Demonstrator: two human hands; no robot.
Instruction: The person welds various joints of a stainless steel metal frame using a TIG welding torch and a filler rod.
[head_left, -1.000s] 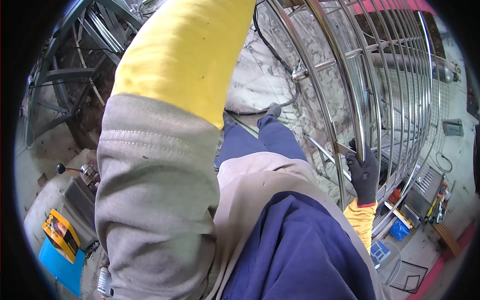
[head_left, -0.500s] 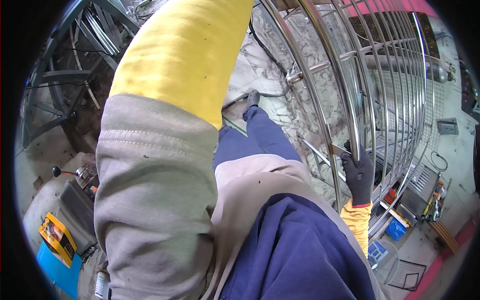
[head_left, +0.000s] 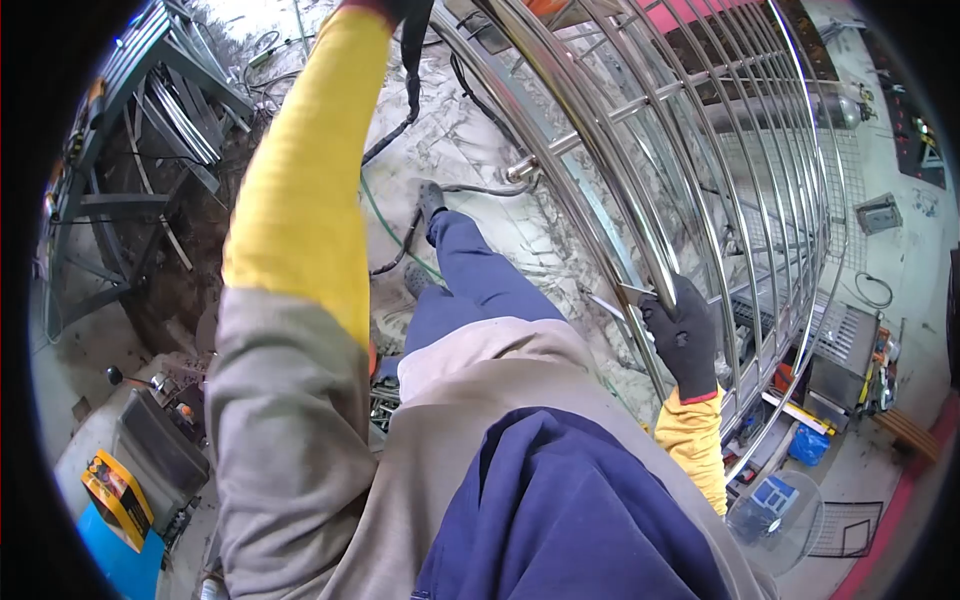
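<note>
My right hand [head_left: 682, 335], in a dark glove with a red cuff, is closed round a polished tube of the large metal grille [head_left: 655, 235]. A small flat metal piece [head_left: 633, 294] shows beside its fingers. Stretched up to the top edge is my left arm in a yellow sleeve [head_left: 300, 170]. Only a dark gloved part of my left hand [head_left: 392, 8] is in view there, its fingers cut off. A black cable [head_left: 411, 85] hangs close beside it and runs down to the floor.
Cables and a green hose [head_left: 385, 215] lie on the marbled floor round my feet. Grey metal frames [head_left: 125, 205] stand at the left, above a yellow box [head_left: 118, 497]. At the right are a gas cylinder [head_left: 790, 110], a round clear disc [head_left: 775, 520] and tools.
My left arm has moved left and farther up, bringing its dark glove and the black cable into view. The view has shifted; my right hand keeps hold of the tube.
</note>
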